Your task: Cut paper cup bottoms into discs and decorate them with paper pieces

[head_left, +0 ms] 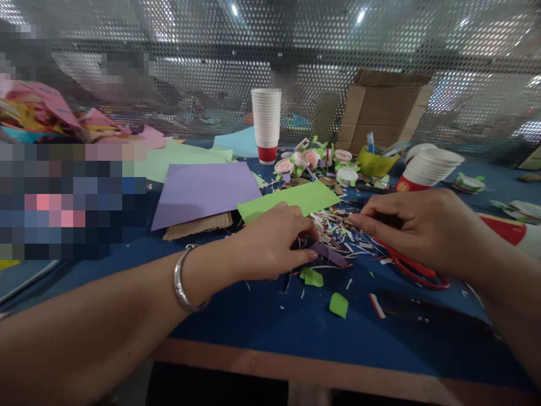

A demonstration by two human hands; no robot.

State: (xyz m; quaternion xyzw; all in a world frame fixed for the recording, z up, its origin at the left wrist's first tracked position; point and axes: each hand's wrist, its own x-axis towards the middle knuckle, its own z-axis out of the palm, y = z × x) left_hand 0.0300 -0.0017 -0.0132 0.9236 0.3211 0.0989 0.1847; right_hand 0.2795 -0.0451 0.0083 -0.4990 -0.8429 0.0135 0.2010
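Observation:
Over a heap of paper scraps (338, 234), my left hand (274, 239) is curled with its thumb and index finger apart, a silver bangle on the wrist. A purple paper strip (329, 254) lies just beyond its thumb tip; whether they touch I cannot tell. My right hand (409, 225) is closed in a pinch at the heap's right side, and what its fingertips hold, if anything, is too small to name. Red-handled scissors (416, 270) lie partly hidden under that hand. Green paper pieces (338, 305) lie in front of the heap.
Purple paper (207, 189) and a bright green sheet (291, 200) lie behind my left hand. A tall stack of paper cups (266, 124) stands farther back. Several small paper discs with green bits (310, 158), a yellow container (376, 162), tilted cups (429, 166) and cardboard (380, 110) are at the right.

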